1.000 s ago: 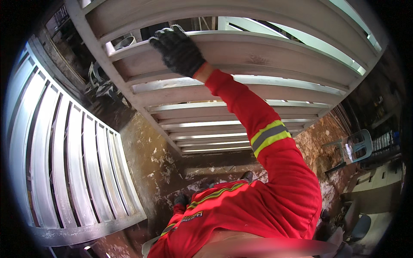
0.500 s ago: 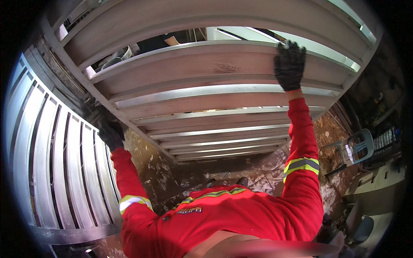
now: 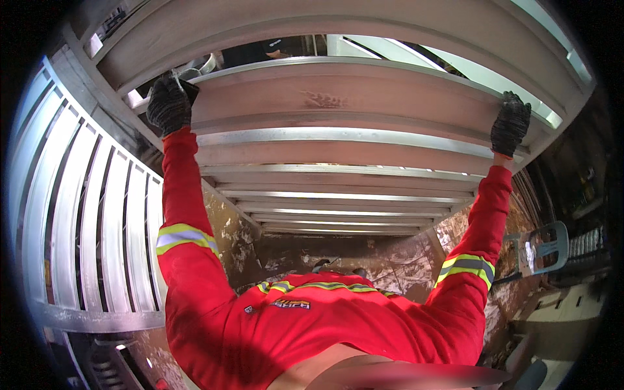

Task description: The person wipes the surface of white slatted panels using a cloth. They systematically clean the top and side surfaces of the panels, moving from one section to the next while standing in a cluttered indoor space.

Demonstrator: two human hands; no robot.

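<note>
In front of me stands a large pale slatted panel (image 3: 351,91), its long horizontal slats set in a frame. My left hand (image 3: 170,106), in a dark knit glove, is closed at the panel's left side by an upper slat. A dark flat piece (image 3: 190,91) juts out beside its fingers; its kind I cannot make out. At the right end of the same slat, my right hand (image 3: 510,125) is gloved too, its fingers curled over the slat's upper edge. Both arms, in red sleeves with reflective bands, are stretched forward.
A second white slatted panel (image 3: 97,214) leans at my left. On the right stands a grey plastic chair (image 3: 551,247), near a pale cabinet (image 3: 565,302). The stained floor (image 3: 286,257) shows below the panel. White metal pieces (image 3: 390,55) lie behind the slats.
My left hand has risen from beside the left panel to the front panel's upper left. My right hand has slid right along the slat, toward the frame's right side.
</note>
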